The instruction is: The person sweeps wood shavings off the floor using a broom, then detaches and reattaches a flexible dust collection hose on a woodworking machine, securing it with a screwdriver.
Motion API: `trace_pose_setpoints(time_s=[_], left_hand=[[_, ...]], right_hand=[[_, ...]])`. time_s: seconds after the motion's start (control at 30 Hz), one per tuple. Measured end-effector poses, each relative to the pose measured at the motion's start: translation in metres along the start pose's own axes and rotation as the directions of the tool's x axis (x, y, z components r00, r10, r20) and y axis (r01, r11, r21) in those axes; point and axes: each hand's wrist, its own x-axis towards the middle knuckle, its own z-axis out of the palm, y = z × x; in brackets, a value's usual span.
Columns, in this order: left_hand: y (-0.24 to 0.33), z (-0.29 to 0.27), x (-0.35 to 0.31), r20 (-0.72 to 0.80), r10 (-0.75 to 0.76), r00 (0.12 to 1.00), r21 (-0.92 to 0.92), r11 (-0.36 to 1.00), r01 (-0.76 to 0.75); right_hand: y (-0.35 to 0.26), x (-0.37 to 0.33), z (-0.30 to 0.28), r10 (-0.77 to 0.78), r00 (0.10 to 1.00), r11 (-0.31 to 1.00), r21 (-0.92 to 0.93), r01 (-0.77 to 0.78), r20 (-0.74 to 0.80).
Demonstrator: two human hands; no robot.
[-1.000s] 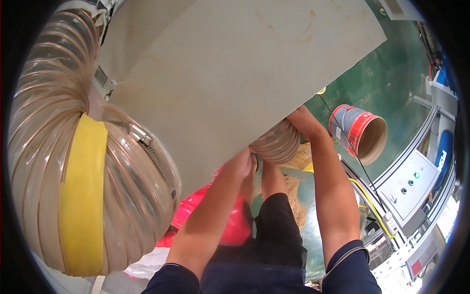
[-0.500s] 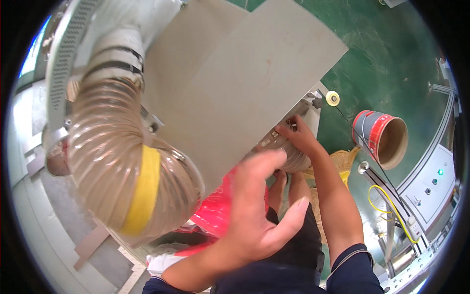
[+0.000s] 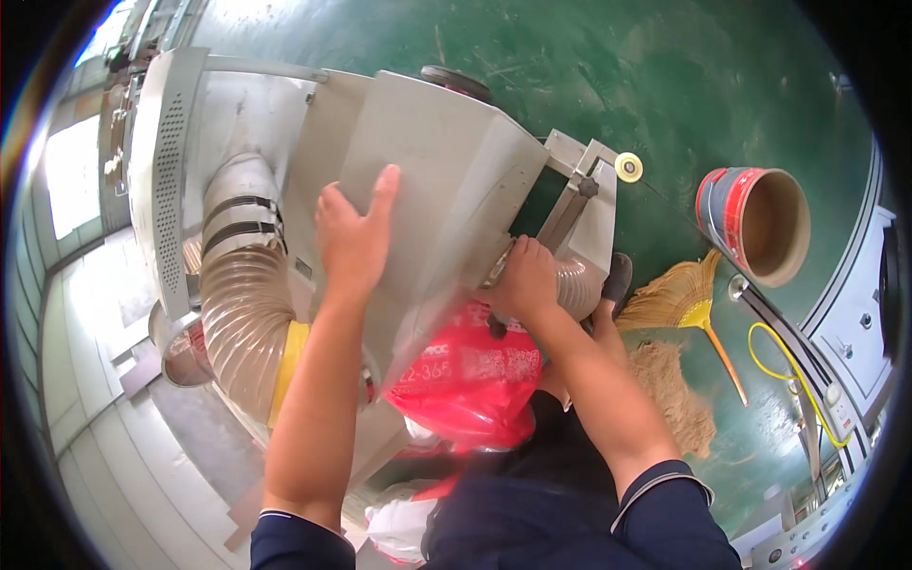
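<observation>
A grey machine housing (image 3: 446,142) fills the middle of the head view. My left hand (image 3: 356,237) is over its top, thumb and fingers apart, with nothing in it; whether the palm touches the metal I cannot tell. At the housing's near right edge, my right hand (image 3: 528,275) has its fingers curled beside a metal fitting (image 3: 499,262). What they grip is hidden by the hand. A short clear ribbed hose (image 3: 578,288) runs from beside this hand towards my foot. A black knob (image 3: 497,329) shows just below the right hand. A red plastic bag (image 3: 465,380) hangs under the housing.
A thick ribbed hose (image 3: 242,294) with a yellow band bends down at the left. On the green floor are a broom (image 3: 679,294), a heap of sawdust (image 3: 670,394) and a red-and-grey bucket (image 3: 760,228) lying tipped. A control box (image 3: 860,294) stands far right.
My left hand has moved forward from near my body to over the housing. My right hand stays by the short hose, its back now turned up. The view has shifted, showing more floor.
</observation>
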Motion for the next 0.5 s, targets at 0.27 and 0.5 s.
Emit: trace_pose_setpoints(time_s=[0.27, 0.5], left_hand=[[-0.009, 0.011, 0.0, -0.131, -0.031, 0.991, -0.207, 0.978, 0.003], [-0.001, 0.009, -0.009, -0.132, -0.016, 0.991, -0.216, 0.976, -0.013]], right_hand=[[0.017, 0.005, 0.02, -0.06, 0.991, 0.978, 0.191, 0.082, -0.118], [0.016, 0.004, 0.003, -0.016, 0.998, 0.973, 0.23, 0.029, -0.058]])
